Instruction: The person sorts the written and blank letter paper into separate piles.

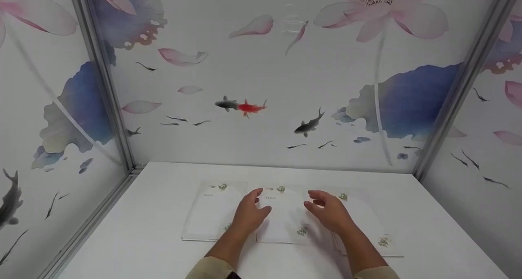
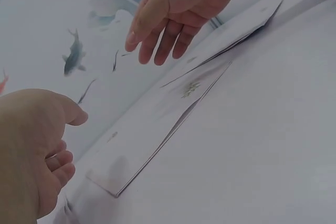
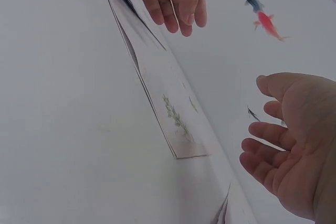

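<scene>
Three thin stacks of white paper printed with small green plants lie side by side on a white table. Over the middle stack (image 1: 281, 220), my left hand (image 1: 249, 213) hovers at its left edge and my right hand (image 1: 331, 213) at its right edge. Both hands hold nothing, palms turned towards each other with fingers loosely bent. The left stack (image 1: 206, 220) is partly behind my left hand, and the right stack (image 1: 363, 218) partly behind my right forearm. In the right wrist view, the edges of the middle stack (image 3: 157, 103) gape slightly, and my right hand (image 3: 294, 140) stays apart from it.
The white table (image 1: 130, 230) reaches back to a wall panel (image 1: 253, 144) printed with fish, petals and lotus. Similar side panels stand left and right, joined by grey metal posts (image 1: 108, 91).
</scene>
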### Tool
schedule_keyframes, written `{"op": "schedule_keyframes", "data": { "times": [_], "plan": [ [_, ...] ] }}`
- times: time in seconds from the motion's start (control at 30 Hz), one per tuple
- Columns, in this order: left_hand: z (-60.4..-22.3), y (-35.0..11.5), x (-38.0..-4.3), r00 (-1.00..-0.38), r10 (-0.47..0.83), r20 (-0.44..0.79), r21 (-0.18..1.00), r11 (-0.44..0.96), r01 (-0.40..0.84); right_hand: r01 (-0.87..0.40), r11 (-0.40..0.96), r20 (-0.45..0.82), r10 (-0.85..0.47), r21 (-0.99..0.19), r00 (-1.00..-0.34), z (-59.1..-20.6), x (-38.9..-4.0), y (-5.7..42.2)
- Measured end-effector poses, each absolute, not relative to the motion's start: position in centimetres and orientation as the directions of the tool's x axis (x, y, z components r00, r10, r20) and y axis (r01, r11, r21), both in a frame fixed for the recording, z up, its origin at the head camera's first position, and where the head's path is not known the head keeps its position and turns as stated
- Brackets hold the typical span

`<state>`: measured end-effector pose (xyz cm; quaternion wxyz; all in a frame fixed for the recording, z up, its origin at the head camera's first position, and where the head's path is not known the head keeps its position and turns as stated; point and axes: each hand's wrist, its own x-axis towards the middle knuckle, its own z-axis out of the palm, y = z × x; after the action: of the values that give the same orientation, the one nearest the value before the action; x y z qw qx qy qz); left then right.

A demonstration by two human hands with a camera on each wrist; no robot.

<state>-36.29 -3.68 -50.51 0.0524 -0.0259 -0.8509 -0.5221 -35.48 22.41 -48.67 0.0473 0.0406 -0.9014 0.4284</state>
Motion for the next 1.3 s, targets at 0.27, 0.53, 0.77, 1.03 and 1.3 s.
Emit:
{"op": "schedule_keyframes", "data": {
  "times": [0.27, 0.53, 0.77, 1.03, 1.3],
  "plan": [
    [-50.1, -5.0, -36.1, -0.991, 0.131, 0.020, 0.815, 0.571, 0.092, -0.104, 0.701, 0.000, -0.147, -0.706, -0.989, -48.8, -35.3, 22.4],
    [-50.2, -5.0, -35.5, -0.927, 0.358, -0.111, 0.624, 0.751, 0.216, -0.125, 0.783, -0.152, -0.270, -0.609, -0.951, -49.5, -35.2, 22.7],
    [-51.0, -4.7, -35.2, -0.893, 0.422, -0.156, 0.453, 0.834, 0.314, -0.095, 0.819, -0.237, -0.271, -0.565, -0.933, -49.8, -34.9, 22.5],
    [-50.9, -4.6, -35.1, -0.901, 0.414, -0.129, 0.392, 0.856, 0.337, -0.067, 0.820, -0.245, -0.246, -0.569, -0.938, -50.2, -35.0, 22.3],
    [-50.9, -4.2, -35.4, -0.927, 0.360, -0.104, 0.414, 0.863, 0.289, -0.072, 0.797, -0.181, -0.222, -0.599, -0.958, -50.2, -34.9, 22.4]
  ]
}}
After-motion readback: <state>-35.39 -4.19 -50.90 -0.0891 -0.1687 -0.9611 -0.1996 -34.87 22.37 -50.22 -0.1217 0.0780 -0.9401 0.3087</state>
